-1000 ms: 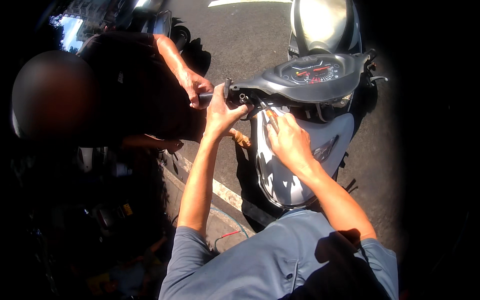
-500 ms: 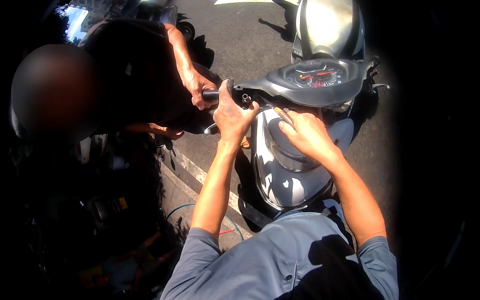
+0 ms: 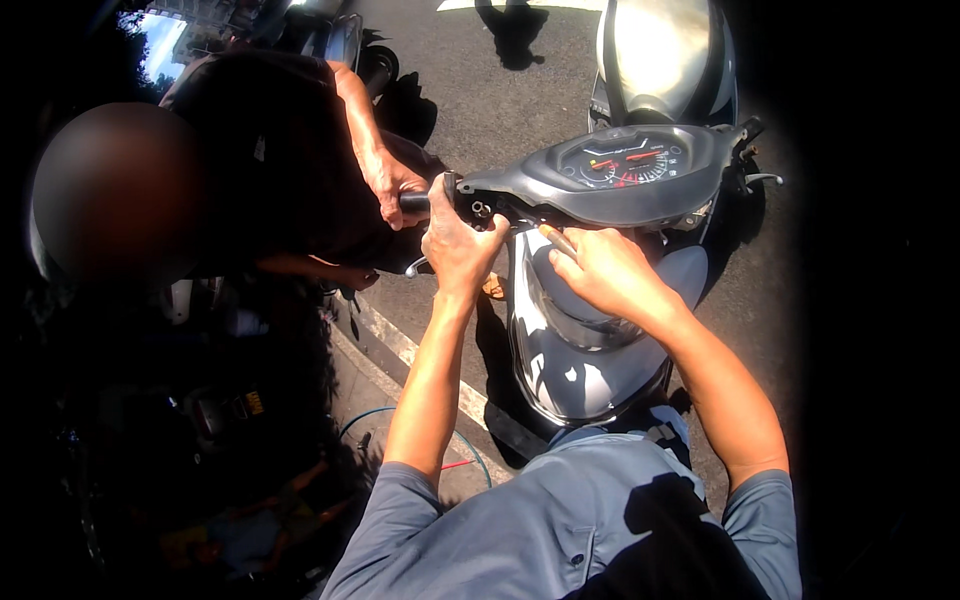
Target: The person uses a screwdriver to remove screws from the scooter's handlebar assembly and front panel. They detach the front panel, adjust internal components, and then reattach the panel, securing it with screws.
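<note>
Since a second ago, your right hand [image 3: 607,265] has moved closer to the instrument cluster [image 3: 632,168], its orange-handled tool [image 3: 556,239] lying flatter. The white scooter [image 3: 620,370] stands before you, nose nearest. Your left hand [image 3: 462,250], thumb spread wide, meets the inner end of the black handlebar grip [image 3: 414,203]; whether its hidden fingers close, I cannot tell. A co-worker's hand [image 3: 390,185] clasps the outer end. Your right hand grips the tool just below the cluster.
</note>
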Available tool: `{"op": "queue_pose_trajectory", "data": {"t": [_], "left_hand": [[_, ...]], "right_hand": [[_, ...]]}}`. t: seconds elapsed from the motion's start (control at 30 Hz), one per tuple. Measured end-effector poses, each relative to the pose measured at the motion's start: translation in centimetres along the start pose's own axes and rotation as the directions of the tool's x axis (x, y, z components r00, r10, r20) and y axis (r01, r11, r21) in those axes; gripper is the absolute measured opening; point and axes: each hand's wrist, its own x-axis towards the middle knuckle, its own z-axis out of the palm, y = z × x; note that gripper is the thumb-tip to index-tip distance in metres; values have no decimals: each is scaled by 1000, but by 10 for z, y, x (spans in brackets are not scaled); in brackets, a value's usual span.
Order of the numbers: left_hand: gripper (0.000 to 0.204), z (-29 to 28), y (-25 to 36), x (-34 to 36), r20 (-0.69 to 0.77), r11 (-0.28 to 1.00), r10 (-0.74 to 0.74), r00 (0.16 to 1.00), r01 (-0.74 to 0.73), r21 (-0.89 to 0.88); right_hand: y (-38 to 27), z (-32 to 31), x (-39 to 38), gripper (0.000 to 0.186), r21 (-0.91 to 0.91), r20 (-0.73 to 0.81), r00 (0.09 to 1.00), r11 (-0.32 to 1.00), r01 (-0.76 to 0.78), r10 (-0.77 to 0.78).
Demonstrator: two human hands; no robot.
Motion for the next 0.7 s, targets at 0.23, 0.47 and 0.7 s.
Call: {"op": "queue_pose_trajectory", "data": {"t": [0.23,0.47,0.7], "left_hand": [[81,1,1,-2,-32,1000,-2,999,1,-28],[87,7,-5,-2,-59,998,70,996,-70,8],[92,-3,-8,-1,-5,988,146,989,-147,-46]], "right_hand": [[-5,14,-4,38,-61,-75,997,997,-35,31],[-4,19,-5,35,-112,-144,989,993,-29,12],[-9,27,-9,35,-38,-129,988,996,-86,80]]}}
